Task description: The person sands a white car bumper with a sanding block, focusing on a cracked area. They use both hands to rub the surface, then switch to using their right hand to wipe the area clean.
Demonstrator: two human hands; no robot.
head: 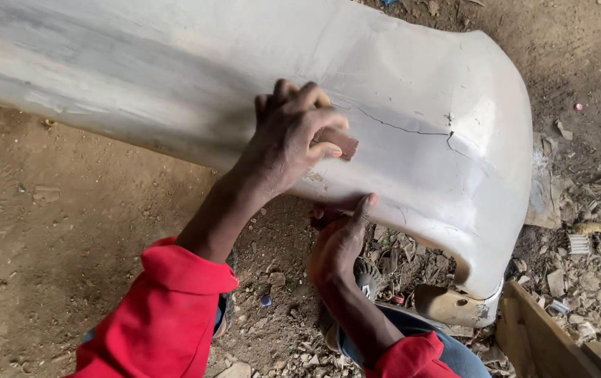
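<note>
Hands working on a cracked white bumper (412, 140).
The left hand (290, 136) is pinching brown sandpaper (339, 142) against it; the right hand (339, 241) is gripping its bottom edge.

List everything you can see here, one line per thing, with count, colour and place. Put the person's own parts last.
car bumper: one, dusty off-white, lying across the top, with a crack right of centre
sanding piece: one, reddish-brown, pressed to the bumper in the left hand's grip
dirt ground: brown, all around
rubble and scraps: many, grey and tan, at right
wooden board: one, brown, bottom right corner
shoe: one, dark, under the bumper's lower edge
red sleeves: two, bottom centre
left hand: one, on the bumper, holding the sanding piece
right hand: one, gripping the bumper's lower edge
</note>
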